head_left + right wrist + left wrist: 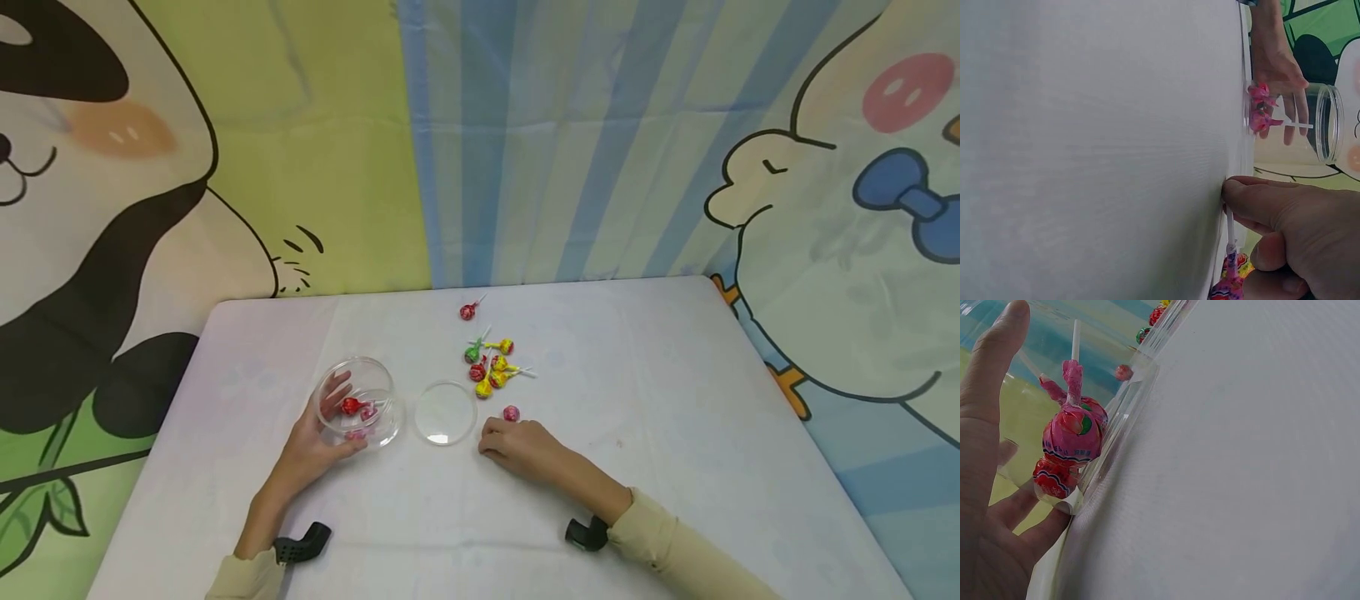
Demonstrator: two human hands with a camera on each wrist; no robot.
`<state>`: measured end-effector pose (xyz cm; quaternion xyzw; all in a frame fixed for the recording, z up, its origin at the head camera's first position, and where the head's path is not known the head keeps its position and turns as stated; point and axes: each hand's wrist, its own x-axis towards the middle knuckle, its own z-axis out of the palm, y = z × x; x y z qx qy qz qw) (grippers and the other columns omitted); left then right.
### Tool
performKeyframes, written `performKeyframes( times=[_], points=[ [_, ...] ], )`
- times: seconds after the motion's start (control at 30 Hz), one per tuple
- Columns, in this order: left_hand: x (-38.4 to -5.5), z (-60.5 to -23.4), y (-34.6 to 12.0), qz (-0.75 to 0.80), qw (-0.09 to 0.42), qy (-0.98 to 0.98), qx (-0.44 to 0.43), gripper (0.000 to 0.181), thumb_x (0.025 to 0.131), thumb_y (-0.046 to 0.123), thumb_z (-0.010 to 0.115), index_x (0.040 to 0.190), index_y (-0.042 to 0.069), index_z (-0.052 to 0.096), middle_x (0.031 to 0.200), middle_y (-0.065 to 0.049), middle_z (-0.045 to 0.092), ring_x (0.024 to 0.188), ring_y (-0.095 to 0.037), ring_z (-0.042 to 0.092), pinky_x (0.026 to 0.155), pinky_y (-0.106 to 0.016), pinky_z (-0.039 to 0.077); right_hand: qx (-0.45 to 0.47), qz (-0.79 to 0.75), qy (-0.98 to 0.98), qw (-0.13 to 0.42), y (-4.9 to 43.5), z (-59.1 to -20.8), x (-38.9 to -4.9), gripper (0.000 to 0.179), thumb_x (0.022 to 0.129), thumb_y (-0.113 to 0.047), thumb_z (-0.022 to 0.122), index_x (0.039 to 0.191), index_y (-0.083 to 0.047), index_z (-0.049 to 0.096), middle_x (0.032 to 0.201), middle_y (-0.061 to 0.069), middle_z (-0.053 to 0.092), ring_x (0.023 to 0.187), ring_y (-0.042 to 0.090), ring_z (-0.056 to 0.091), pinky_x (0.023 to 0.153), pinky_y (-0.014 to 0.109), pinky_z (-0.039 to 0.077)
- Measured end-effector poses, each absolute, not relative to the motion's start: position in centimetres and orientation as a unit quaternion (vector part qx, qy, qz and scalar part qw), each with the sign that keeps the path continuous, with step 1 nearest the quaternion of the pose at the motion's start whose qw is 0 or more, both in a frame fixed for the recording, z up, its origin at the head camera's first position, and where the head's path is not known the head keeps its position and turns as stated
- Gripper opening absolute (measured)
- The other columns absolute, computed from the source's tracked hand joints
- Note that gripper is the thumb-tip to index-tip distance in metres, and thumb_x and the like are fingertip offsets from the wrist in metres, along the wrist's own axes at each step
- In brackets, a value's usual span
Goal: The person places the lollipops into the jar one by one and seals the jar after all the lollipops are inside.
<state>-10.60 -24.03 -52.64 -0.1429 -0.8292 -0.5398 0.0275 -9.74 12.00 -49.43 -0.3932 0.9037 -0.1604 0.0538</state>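
Observation:
A clear round jar (387,421) stands on the table at left. My left hand (311,446) grips it from the side, thumb and fingers spread around its wall. Inside lie a red lollipop (1054,479) and pink lollipops (1072,434), some with white sticks pointing toward the mouth. My right hand (525,452) is low on the table to the right of the jar. In the right wrist view its thumb and fingertip pinch the white stick of a pink lollipop (1227,289), whose wrapped head lies near the tabletop.
A clear round lid (446,413) lies between jar and right hand. Beyond it several lollipops are bunched, among them a green one (472,355) and yellow ones (483,388). One red lollipop (468,312) lies farther back. A printed cloth (525,150) hangs behind the white table (637,375).

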Motion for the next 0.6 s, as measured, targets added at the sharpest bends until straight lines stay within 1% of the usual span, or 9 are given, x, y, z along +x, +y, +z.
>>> performKeyframes(
  times=[0.1,0.27,0.43,0.53,0.6],
  points=[
    [-10.53,-52.48,-23.95,-0.542,0.031,-0.827,-0.143,0.114,0.066,0.002,0.087,0.154,0.024,0.02,0.153,-0.014,0.039,0.138,-0.038,0.04,0.104,-0.002,0.027,-0.401,-0.14,0.903,0.061,11.78,-49.27,-9.78,0.012,0.092,-0.021,0.065,0.101,-0.019,0.073,0.102,-0.005,0.065,0.075,0.006,0.061,0.067,0.014,0.052],
    [-10.44,-52.24,-23.89,-0.545,0.033,-0.825,-0.146,0.112,0.066,0.003,0.087,0.154,0.025,0.021,0.153,-0.014,0.04,0.138,-0.038,0.04,0.104,-0.002,0.028,-0.421,-0.112,0.899,0.046,11.57,-49.11,-9.81,0.012,0.094,-0.02,0.063,0.102,-0.017,0.072,0.101,-0.003,0.065,0.066,0.003,0.054,0.062,0.01,0.049],
    [-10.43,-52.32,-23.94,-0.548,0.032,-0.823,-0.147,0.112,0.066,0.002,0.087,0.154,0.025,0.022,0.153,-0.014,0.04,0.138,-0.038,0.039,0.104,-0.002,0.028,-0.445,-0.073,0.892,0.027,11.44,-49.09,-9.86,0.009,0.094,-0.016,0.063,0.102,-0.013,0.067,0.099,-0.002,0.062,0.058,0.002,0.04,0.054,0.007,0.039],
    [-10.48,-52.44,-23.96,-0.546,0.03,-0.824,-0.147,0.112,0.066,0.002,0.086,0.154,0.025,0.021,0.153,-0.015,0.04,0.138,-0.036,0.039,0.104,-0.002,0.028,-0.447,-0.061,0.892,0.032,11.44,-48.93,-9.78,0.011,0.094,-0.014,0.062,0.104,-0.012,0.061,0.098,-0.002,0.057,0.057,0.003,0.033,0.051,0.008,0.032],
    [-10.52,-52.48,-23.98,-0.541,0.029,-0.828,-0.148,0.112,0.067,0.004,0.087,0.154,0.025,0.02,0.153,-0.015,0.04,0.138,-0.036,0.04,0.104,-0.001,0.027,-0.436,-0.075,0.896,0.042,11.46,-48.67,-9.71,0.011,0.095,-0.014,0.06,0.106,-0.012,0.058,0.097,-0.002,0.056,0.056,0.004,0.031,0.051,0.009,0.03]
  ],
)
